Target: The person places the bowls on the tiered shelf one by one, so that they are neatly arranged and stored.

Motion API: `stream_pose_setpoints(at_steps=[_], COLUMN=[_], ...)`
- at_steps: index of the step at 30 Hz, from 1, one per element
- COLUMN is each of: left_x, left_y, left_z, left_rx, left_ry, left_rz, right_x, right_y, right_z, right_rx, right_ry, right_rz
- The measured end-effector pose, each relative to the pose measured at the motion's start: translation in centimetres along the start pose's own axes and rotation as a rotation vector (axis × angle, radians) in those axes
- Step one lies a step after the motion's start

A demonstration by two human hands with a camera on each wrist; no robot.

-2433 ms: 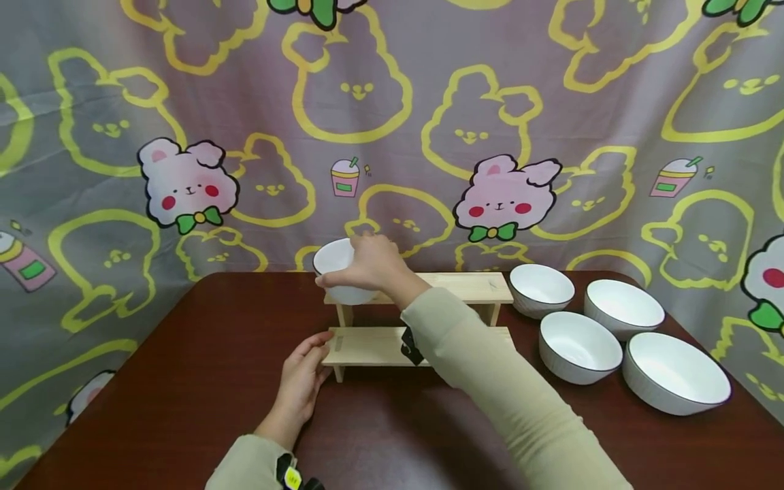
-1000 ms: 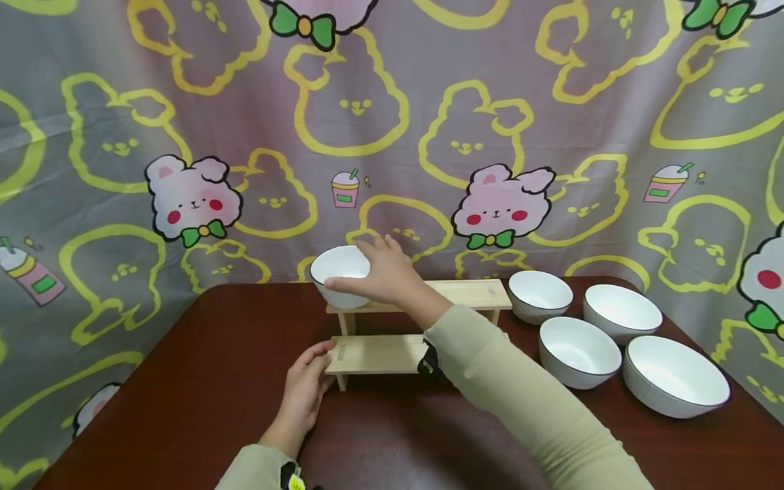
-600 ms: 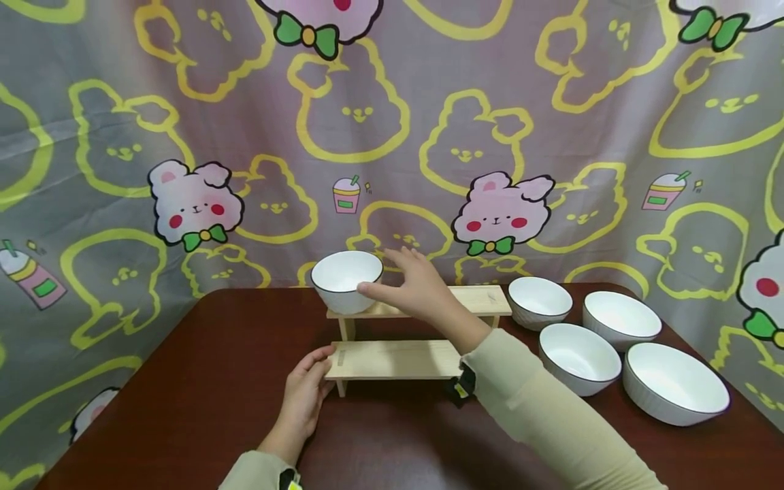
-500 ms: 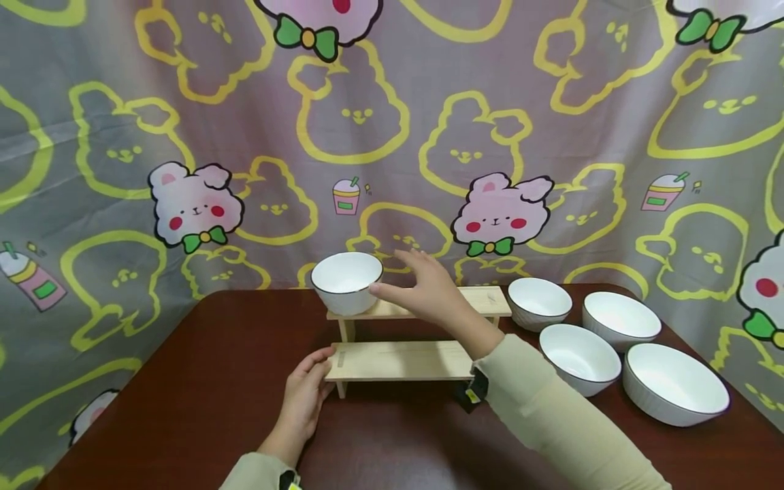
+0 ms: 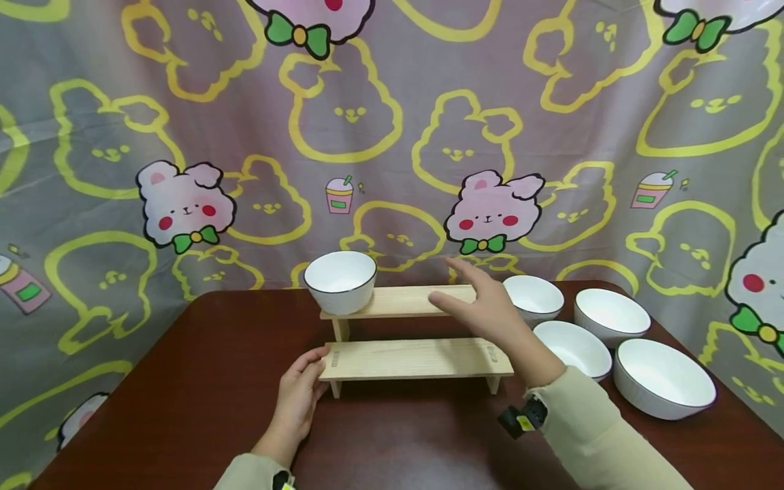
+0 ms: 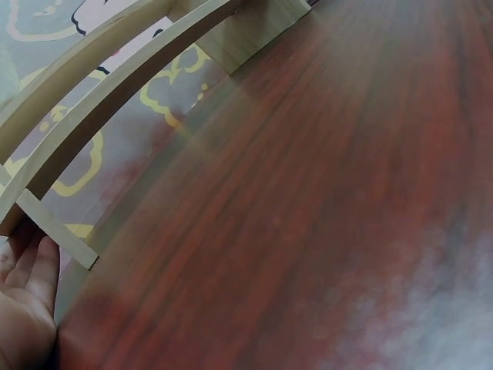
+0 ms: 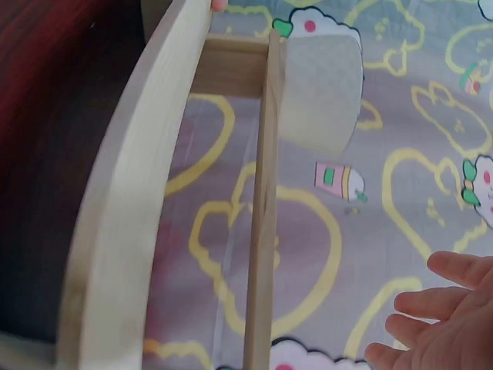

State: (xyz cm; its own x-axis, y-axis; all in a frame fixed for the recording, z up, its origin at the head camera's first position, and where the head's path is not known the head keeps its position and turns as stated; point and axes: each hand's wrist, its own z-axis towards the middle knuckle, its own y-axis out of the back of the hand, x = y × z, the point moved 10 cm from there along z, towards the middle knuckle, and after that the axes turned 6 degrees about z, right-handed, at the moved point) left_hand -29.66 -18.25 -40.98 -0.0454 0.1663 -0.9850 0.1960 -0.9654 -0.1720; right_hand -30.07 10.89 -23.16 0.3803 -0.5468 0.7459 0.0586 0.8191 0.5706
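Observation:
A two-tier wooden shelf (image 5: 416,358) stands on the table. One white bowl (image 5: 340,280) with a dark rim sits upright on the left end of its upper tier; its side also shows in the right wrist view. My left hand (image 5: 297,395) holds the left end of the lower tier, some fingertips hidden by the board in the left wrist view. My right hand (image 5: 490,309) is in the air before the upper tier's right end, fingers spread, holding nothing. Behind its wrist stand several white bowls, among them a wide one (image 5: 664,378) nearest the front.
Other bowls near the right edge are a back one (image 5: 533,296), a right one (image 5: 612,314) and a front-left one (image 5: 572,348), partly behind the right arm. The dark wooden table (image 5: 202,395) ends at a patterned curtain (image 5: 392,136).
My right hand has let go of the bowl on the upper tier and moved right, away from it. The bowl stays on the shelf. My left hand keeps its place at the lower tier.

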Motion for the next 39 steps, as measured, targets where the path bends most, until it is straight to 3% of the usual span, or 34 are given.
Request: stream_pose_setpoints(at_steps=[10,17,27,32,39], left_x=[-0.1,-0.2,-0.1,0.3,0.0], left_y=[0.1,-0.1,-0.2,-0.4,-0.3], left_z=[-0.2,-0.2,-0.2,-0.4,-0.2], left_rx=[-0.002,-0.001,-0.006,-0.002,-0.006], left_ry=[0.006,0.003,0.008,0.017,0.008], left_rz=[-0.003,0.006,0.012,0.013,0.023], right_x=[-3.3,-6.2,-10.6,-12.9,-14.7], right_y=[3.3,5.4,7.9,8.6,8.8], right_z=[-3.0,-5.1,-7.2,-8.2,-8.5], right_rx=[-0.061,-0.111,-0.139,-0.143,-0.162], right_ry=[-0.052,-0.142,-0.203,-0.234,-0.209], right_rz=[-0.016,-0.053,-0.211,-0.242,-0.274])
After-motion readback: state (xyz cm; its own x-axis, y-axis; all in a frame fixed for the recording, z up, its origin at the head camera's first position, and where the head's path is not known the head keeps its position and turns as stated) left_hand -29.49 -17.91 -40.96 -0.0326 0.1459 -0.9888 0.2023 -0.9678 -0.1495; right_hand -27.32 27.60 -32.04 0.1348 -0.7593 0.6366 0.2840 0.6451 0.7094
